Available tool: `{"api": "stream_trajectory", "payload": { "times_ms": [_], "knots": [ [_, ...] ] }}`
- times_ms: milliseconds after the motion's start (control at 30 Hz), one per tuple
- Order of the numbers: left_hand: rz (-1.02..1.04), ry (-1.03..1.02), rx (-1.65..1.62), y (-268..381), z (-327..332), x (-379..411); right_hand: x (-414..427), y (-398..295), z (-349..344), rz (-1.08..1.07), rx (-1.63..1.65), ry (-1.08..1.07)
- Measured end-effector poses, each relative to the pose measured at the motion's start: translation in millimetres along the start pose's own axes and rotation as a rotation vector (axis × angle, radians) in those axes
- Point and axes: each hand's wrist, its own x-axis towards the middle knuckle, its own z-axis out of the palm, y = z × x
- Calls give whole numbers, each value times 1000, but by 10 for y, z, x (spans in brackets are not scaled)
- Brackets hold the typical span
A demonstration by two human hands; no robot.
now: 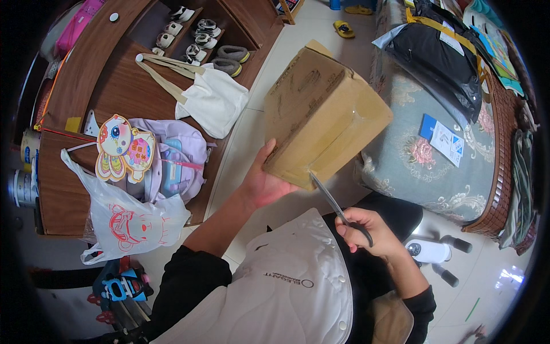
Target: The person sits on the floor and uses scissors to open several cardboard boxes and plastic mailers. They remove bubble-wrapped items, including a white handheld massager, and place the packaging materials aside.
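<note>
My left hand (266,182) supports a brown cardboard box (296,103) from below, with the thumb along its near left edge. The box is tilted, and a taped face (352,133) is turned towards my right side. Dark printing marks its other visible side. In my right hand (365,232) is a pair of scissors (331,198), gripped by the dark handles. Their blades look closed together, and the tip touches the taped face near its lower corner. My left fingers under the box are partly hidden.
Left, a wooden shoe cabinet (116,90) carries a white tote bag (215,99), a lilac backpack (184,137) and a plastic bag (137,223). Right, a floral-covered seat (395,163) bears a black parcel (434,60) and a printed card (442,139). Yellow slippers (343,29) lie on the tiled floor.
</note>
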Motion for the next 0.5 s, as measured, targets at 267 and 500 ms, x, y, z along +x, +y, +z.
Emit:
{"api": "stream_trajectory", "payload": {
  "times_ms": [267, 500],
  "knots": [
    [111, -63, -57, -98, -31, 19, 116, 119, 133, -134, 81, 48],
    [196, 19, 151, -50, -132, -34, 35, -99, 54, 1, -67, 84]
  ]
}}
